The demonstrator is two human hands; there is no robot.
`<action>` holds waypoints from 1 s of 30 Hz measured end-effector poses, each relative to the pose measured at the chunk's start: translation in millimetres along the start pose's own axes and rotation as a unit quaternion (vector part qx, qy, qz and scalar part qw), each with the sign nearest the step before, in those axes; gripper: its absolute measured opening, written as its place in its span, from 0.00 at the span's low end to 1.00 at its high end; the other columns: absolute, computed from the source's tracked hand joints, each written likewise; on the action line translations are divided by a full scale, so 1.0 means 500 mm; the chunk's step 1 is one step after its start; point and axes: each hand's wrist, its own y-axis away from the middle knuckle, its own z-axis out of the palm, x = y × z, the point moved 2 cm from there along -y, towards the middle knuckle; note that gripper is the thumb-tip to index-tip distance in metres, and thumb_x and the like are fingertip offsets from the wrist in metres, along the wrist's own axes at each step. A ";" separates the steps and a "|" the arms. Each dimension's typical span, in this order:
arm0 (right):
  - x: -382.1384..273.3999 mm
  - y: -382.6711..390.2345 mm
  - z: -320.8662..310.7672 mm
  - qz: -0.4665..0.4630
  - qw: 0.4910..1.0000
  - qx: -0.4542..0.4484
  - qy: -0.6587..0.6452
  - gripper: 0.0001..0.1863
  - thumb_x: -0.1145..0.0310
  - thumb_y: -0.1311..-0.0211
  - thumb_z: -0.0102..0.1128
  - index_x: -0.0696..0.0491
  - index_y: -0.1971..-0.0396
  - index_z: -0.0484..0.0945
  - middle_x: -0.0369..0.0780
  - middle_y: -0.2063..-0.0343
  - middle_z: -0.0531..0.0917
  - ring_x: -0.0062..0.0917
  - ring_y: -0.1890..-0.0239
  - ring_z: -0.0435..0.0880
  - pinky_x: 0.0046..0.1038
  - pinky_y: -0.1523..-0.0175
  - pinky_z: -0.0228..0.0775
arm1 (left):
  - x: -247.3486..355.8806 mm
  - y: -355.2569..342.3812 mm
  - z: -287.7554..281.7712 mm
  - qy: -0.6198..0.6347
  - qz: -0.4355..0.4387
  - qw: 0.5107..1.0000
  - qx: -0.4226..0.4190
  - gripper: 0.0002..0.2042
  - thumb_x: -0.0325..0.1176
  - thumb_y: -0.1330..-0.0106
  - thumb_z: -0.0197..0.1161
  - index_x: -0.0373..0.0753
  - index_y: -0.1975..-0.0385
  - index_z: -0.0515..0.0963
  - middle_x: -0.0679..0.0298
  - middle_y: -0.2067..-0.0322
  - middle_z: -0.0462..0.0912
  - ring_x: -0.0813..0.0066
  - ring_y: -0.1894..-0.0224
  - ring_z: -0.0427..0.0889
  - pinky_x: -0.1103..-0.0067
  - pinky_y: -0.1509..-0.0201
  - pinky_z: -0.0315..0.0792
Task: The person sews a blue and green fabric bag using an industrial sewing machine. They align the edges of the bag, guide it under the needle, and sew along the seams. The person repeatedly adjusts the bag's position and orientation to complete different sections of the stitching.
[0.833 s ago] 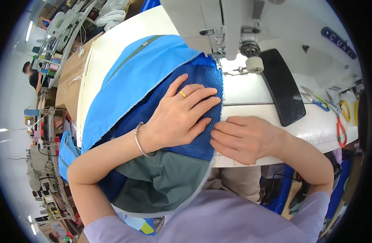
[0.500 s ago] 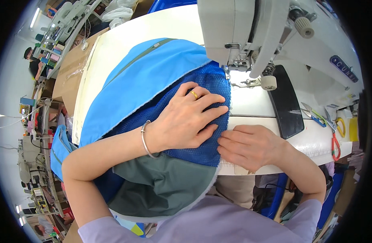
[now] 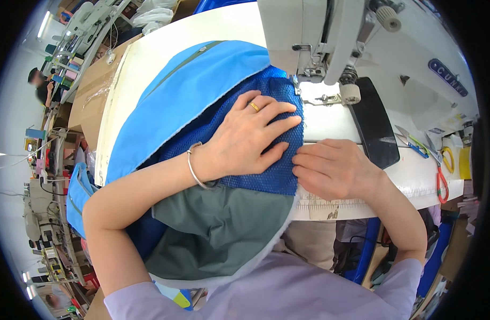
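A garment of light blue cloth [image 3: 191, 101], dark blue mesh [image 3: 266, 170] and grey-green cloth [image 3: 218, 234] lies across the white sewing table [image 3: 330, 122]. My left hand [image 3: 247, 138], with a ring and a bracelet, presses flat on the mesh, fingers spread toward the needle area. My right hand [image 3: 333, 168] rests at the mesh's right edge, fingertips pinching or pushing that edge against the table. The mesh's far corner reaches under the presser foot [image 3: 301, 88] of the white sewing machine [image 3: 362, 37].
A black plate [image 3: 375, 125] lies right of the needle. Scissors with red handles [image 3: 441, 178] and yellow-handled ones [image 3: 447, 157] lie at the table's right end. A measuring strip [image 3: 330, 205] runs along the front edge. Other machines and a person [image 3: 39, 85] stand at the left.
The view has shifted so the machine sits nearer the centre. My hands and the mesh stay close to the needle; my right hand has edged slightly left against the mesh edge.
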 end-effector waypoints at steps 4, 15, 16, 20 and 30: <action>-0.073 -0.008 -0.004 -0.002 1.000 -0.013 -0.004 0.18 0.66 0.52 0.70 0.58 0.60 0.83 0.44 0.58 0.85 0.35 0.53 0.85 0.35 0.52 0.80 | -0.023 0.011 0.004 0.007 0.020 0.999 -0.029 0.27 0.34 0.39 0.68 0.41 0.36 0.77 0.58 0.36 0.76 0.56 0.39 0.76 0.53 0.28 0.63; -0.302 -0.017 0.113 0.075 0.994 0.063 -0.042 0.16 0.66 0.42 0.62 0.59 0.57 0.84 0.41 0.60 0.84 0.32 0.54 0.81 0.36 0.43 0.75 | 0.007 0.039 -0.022 -0.039 0.021 0.994 -0.099 0.26 0.31 0.33 0.63 0.39 0.33 0.74 0.56 0.32 0.74 0.52 0.30 0.71 0.53 0.22 0.58; -0.308 -0.010 0.114 0.070 0.996 0.033 -0.035 0.15 0.66 0.43 0.63 0.60 0.60 0.84 0.41 0.62 0.83 0.32 0.55 0.81 0.36 0.44 0.75 | 0.036 0.063 -0.037 -0.037 0.008 0.993 -0.116 0.26 0.31 0.33 0.63 0.38 0.33 0.74 0.55 0.32 0.73 0.51 0.29 0.71 0.53 0.22 0.58; -0.317 0.018 0.113 0.061 0.997 0.023 -0.034 0.12 0.68 0.47 0.65 0.62 0.67 0.85 0.42 0.66 0.83 0.32 0.56 0.81 0.34 0.45 0.76 | 0.095 0.142 -0.066 0.002 -0.058 0.989 -0.137 0.27 0.29 0.34 0.63 0.35 0.33 0.73 0.54 0.31 0.73 0.51 0.27 0.68 0.53 0.22 0.59; -0.352 0.026 0.078 0.113 0.976 0.173 -0.072 0.11 0.73 0.49 0.65 0.64 0.67 0.84 0.45 0.61 0.85 0.35 0.55 0.84 0.35 0.48 0.80 | 0.039 0.131 -0.085 0.036 -0.025 0.987 -0.157 0.21 0.37 0.32 0.65 0.43 0.39 0.80 0.55 0.33 0.76 0.54 0.30 0.73 0.55 0.26 0.62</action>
